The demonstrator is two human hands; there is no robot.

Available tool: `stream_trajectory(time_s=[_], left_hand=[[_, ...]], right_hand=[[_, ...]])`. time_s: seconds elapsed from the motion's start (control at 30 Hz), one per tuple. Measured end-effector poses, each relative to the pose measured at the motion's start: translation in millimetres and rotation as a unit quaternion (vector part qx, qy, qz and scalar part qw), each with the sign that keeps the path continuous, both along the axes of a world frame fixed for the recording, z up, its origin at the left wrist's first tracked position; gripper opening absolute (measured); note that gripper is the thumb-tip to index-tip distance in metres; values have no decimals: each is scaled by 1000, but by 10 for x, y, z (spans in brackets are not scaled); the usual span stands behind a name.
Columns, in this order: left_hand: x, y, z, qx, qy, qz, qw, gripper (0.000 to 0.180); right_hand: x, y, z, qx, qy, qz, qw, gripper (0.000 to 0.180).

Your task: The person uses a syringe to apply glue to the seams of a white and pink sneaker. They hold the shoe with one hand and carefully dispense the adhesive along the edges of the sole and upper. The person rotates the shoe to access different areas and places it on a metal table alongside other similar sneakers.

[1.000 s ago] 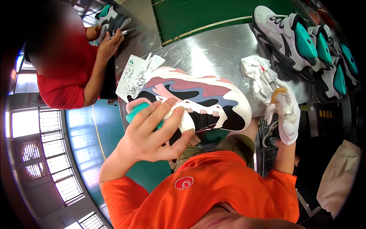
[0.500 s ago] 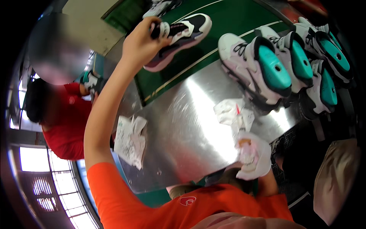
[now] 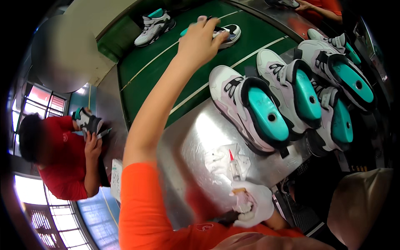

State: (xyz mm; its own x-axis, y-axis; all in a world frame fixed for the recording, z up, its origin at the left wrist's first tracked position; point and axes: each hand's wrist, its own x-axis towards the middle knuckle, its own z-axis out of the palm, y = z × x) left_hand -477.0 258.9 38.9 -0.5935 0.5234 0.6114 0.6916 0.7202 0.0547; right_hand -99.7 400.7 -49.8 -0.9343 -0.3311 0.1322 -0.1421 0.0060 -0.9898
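Note:
My left arm stretches far out over the green conveyor belt (image 3: 166,71). At its end, my bare left hand (image 3: 200,41) is curled over a sneaker (image 3: 234,36) with a white toe and black mesh. Most of that shoe is hidden under my fingers. Close to my body, my right hand (image 3: 255,204) wears a white glove and is closed; folds of glove hide what is in it. Just beyond its fingers a small clear tube with a red tip (image 3: 232,156) lies over a crumpled white cloth (image 3: 216,162); whether I grip the tube is unclear.
Several white and pink sneakers (image 3: 246,112) with teal lasts stand at the right of the metal table (image 3: 179,146). Another sneaker (image 3: 155,28) rests on the belt's far left. A co-worker in red (image 3: 66,154) handles a shoe at left; another person's hand (image 3: 306,6) shows top right.
My view has swung, shifting the shoes on the table lower and leftward. The left hand and its sneaker, formerly lifted close, are farther away, down at the belt.

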Motion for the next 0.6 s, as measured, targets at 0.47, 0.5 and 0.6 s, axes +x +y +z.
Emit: stream_trajectory(time_s=[0.47, 0.5, 0.6], left_hand=[[1685, 247, 651, 8, -502, 179, 846, 55], [1727, 49, 614, 70, -497, 172, 848, 52], [2239, -449, 887, 197, -423, 142, 873, 46]], right_hand=[[75, -544, 198, 194, 69, -36, 978, 64], [100, -565, 205, 195, 67, -36, 978, 63], [150, -413, 400, 280, 47, -24, 959, 64]])
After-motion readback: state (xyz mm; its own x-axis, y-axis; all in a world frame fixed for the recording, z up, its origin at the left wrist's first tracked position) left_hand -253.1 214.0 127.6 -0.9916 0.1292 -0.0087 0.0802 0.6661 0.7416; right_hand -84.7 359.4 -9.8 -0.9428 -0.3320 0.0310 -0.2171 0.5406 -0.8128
